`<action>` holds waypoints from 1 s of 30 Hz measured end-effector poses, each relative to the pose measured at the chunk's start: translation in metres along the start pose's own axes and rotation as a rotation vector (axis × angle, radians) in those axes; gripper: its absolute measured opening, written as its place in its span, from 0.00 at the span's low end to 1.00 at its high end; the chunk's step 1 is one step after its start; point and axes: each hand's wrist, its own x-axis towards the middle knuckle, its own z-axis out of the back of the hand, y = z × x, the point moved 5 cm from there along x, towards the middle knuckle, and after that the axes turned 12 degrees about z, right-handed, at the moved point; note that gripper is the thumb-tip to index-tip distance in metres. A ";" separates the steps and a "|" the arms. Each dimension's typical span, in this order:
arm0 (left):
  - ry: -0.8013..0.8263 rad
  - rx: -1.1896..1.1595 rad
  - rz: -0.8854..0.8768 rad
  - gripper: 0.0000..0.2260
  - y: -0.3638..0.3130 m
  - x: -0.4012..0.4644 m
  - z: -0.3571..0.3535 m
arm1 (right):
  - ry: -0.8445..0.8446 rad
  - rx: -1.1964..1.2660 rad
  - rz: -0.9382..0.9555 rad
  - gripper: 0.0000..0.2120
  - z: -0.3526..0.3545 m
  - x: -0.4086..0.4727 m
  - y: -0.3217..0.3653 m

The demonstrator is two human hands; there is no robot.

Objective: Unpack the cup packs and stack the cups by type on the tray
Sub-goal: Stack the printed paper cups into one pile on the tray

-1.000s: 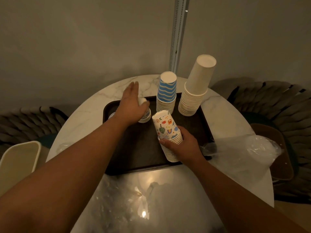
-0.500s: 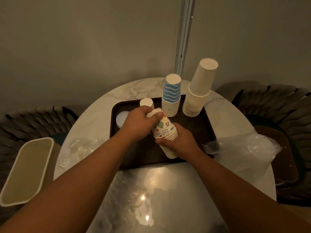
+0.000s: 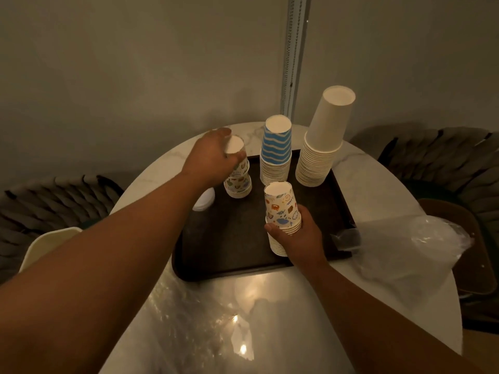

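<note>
both arms reach forward over a round marble table [image 3: 172, 168] toward a dark tray [image 3: 232, 238] that sits on it. the left hand [image 3: 210, 157] stretches to the tray's far left part, held above a short stack of patterned cups [image 3: 238, 182] standing upside down on the tray, and it grips one patterned cup [image 3: 235, 147] from the side at the top of that stack – whether this cup is seated on the ones below or just above them cannot be told. its fingers curl round the cup's far side, mostly hidden behind it. the right hand [image 3: 297, 238] is nearer, over the tray's front middle, with the thumb and fingers wrapped round the lower part of a taller stack of patterned cups [image 3: 282, 211], also upside down and tilted a little; its bottom end is near the tray floor, though contact is unclear. at the back of the tray stand two more inverted stacks – a blue striped stack [image 3: 276, 149] in the middle and, just beside it to the right, a plain white stack [image 3: 324, 147] leaning to the right. a small pale round lid-like thing [image 3: 205, 199] lies at the tray's left edge, partly behind the left forearm. clear plastic wrapping [image 3: 405, 247] is crumpled on the table just beside the tray's right edge, and more plastic film [image 3: 205, 319] lies in front of the tray.
</note>
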 end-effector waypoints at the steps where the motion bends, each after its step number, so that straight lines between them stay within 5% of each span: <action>1: 0.015 0.018 -0.003 0.29 0.002 0.002 -0.006 | 0.002 -0.004 0.001 0.29 0.000 0.001 0.000; 12: 0.148 0.115 0.048 0.29 0.027 0.011 -0.054 | 0.048 -0.088 0.000 0.34 0.000 0.005 -0.005; 17: -0.086 -0.194 -0.050 0.26 0.000 -0.030 -0.029 | 0.085 -0.092 0.020 0.35 0.000 0.006 -0.003; 23: 0.388 -0.530 0.138 0.28 -0.010 -0.080 -0.073 | 0.093 -0.126 0.045 0.29 -0.001 0.006 -0.001; 27: 0.338 -0.568 0.183 0.14 -0.005 -0.081 -0.082 | 0.095 -0.146 0.038 0.28 -0.001 0.008 0.001; 30: 0.280 -0.603 0.199 0.14 -0.006 -0.082 -0.079 | 0.082 -0.118 0.035 0.29 0.000 0.006 -0.001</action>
